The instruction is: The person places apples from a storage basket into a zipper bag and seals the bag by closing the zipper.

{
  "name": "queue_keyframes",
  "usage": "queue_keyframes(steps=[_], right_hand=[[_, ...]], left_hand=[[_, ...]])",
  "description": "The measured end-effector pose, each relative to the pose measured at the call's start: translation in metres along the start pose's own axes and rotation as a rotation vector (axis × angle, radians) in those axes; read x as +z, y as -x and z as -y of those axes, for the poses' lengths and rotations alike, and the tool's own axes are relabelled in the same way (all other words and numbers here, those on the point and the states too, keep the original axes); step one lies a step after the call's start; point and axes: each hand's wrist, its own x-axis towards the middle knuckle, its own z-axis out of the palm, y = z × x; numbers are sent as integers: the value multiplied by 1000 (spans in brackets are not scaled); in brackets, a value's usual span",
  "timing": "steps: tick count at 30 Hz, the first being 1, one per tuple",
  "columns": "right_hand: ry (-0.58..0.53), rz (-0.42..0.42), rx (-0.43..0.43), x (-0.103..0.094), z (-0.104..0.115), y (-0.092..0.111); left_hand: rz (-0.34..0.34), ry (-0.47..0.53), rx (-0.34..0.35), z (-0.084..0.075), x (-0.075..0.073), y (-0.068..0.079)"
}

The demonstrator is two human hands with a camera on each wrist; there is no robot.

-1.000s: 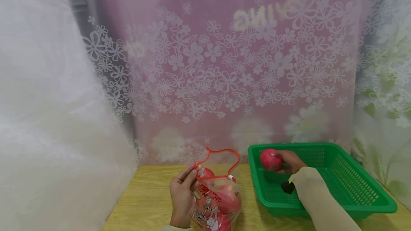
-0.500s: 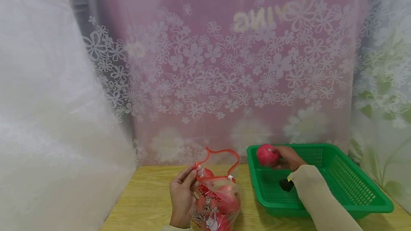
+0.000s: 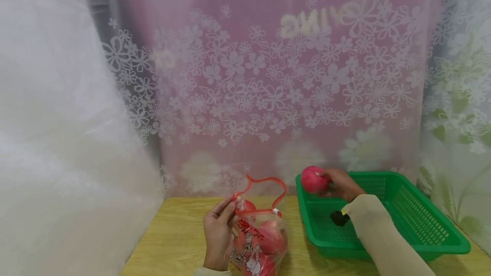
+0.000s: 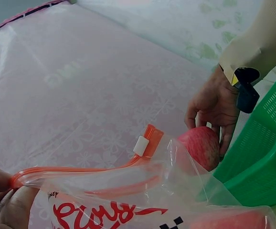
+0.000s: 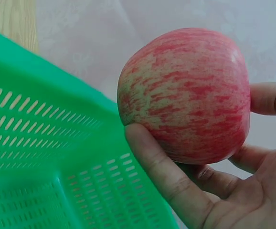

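Observation:
My left hand [image 3: 219,231] pinches the orange rim of a clear zip bag [image 3: 258,213] with cartoon print, its mouth standing open. Several red apples [image 3: 271,238] show through the plastic. In the left wrist view, the bag's white slider [image 4: 141,145] sits at the far end of the orange zip. My right hand [image 3: 340,184] grips a red apple [image 3: 314,179] over the left rim of the green basket [image 3: 312,235]. Thumb and fingers hold that streaked apple [image 5: 185,95] from its sides in the right wrist view.
The slotted green basket stands on the wooden table [image 3: 172,229], right of the bag. A pink flowered curtain [image 3: 245,97] hangs behind, with pale sheets on both sides. A small dark device [image 3: 339,218] is strapped at the right wrist.
My right hand has lifted the apple up and leftward, from inside the basket to over its left rim. The left hand and the bag have stayed in place.

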Motion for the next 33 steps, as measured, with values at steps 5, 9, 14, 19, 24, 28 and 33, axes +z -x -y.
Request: queue_keyframes(steps=[5, 9, 14, 19, 24, 28, 33], right_hand=[[-6, 20, -9, 6, 9, 4], [-4, 37, -26, 12, 17, 7], [8, 42, -38, 17, 27, 9], [0, 51, -41, 23, 34, 12], [9, 72, -62, 30, 42, 17], [15, 86, -83, 37, 48, 21], [31, 124, -115, 48, 54, 28]], left_hand=[[-4, 3, -3, 0, 1, 0], [-16, -10, -8, 0, 2, 0], [-2, -9, 5, -2, 3, 0], [6, -8, 13, -3, 3, 1], [8, -15, 16, -3, 3, 2], [11, -17, 12, -2, 3, 2], [-4, -24, -1, -2, 3, 2]])
